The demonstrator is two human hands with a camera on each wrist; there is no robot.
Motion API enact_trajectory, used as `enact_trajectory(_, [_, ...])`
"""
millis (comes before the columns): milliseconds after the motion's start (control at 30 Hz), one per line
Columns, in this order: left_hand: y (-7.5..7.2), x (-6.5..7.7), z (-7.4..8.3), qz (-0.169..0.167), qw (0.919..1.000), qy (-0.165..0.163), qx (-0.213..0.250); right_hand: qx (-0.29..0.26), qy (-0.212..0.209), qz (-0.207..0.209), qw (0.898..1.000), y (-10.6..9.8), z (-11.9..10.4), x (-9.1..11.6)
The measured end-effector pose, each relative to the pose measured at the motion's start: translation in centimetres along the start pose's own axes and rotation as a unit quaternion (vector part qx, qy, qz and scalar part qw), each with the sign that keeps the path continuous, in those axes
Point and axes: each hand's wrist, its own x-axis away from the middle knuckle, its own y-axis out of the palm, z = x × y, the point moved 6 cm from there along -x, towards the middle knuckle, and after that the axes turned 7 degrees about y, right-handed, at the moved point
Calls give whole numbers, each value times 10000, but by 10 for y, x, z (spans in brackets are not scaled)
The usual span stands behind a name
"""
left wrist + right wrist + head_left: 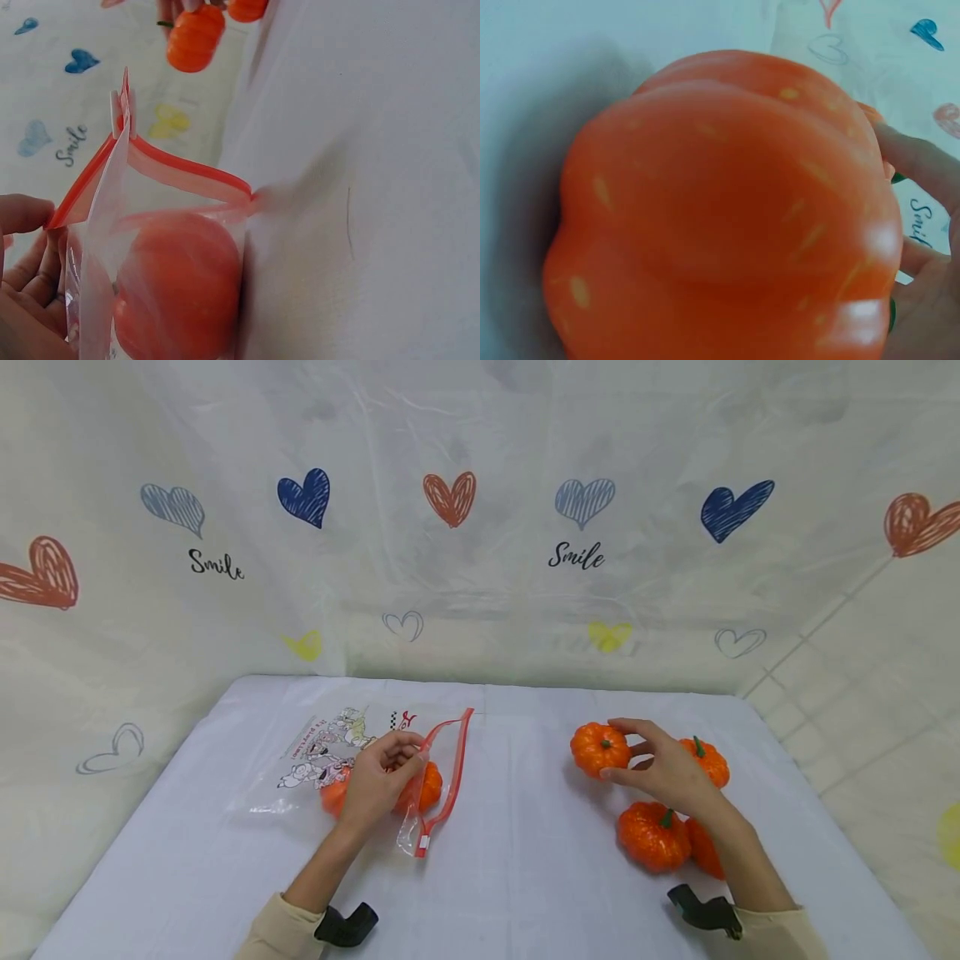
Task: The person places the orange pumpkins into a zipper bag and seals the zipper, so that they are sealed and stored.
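Note:
My left hand (384,777) pinches the upper edge of a clear zip bag (169,169) by its red zip strip, and the bag's mouth gapes toward the right. Inside the bag lie small orange pumpkins (431,787), one of them close to the opening. Printed cartoon figures cover the bag's far side. My right hand (663,764) grips a small orange pumpkin (598,748) between thumb and fingers, raised above the table to the right of the bag. In the right wrist view a nearer pumpkin (727,210) hides most of that hand.
Near the right forearm several more pumpkins rest on the white table (517,885): a glossy one (654,837) in front, one partly behind the arm (705,847), and another (707,762) behind the hand. A pale curtain with printed hearts (450,497) hangs at the back.

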Motion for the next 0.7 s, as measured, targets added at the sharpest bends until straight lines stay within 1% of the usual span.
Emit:
enact_trajectory(200, [0, 0, -2, -21, 10000, -40, -1, -24, -45, -102, 9999, 3, -7, 1])
enact_trajectory(300, [0, -1, -1, -32, 10000, -19, 15, 20, -89, -106, 9999, 3, -11, 1])
enact_trajectory(500, [0, -1, 0, -28, 10000, 28, -1, 103, -32, -82, 9999, 5, -16, 1])
enact_trajectory(700, [0, -1, -2, -25, 10000, -1, -23, -47, -24, -161, 9999, 9, -19, 1])
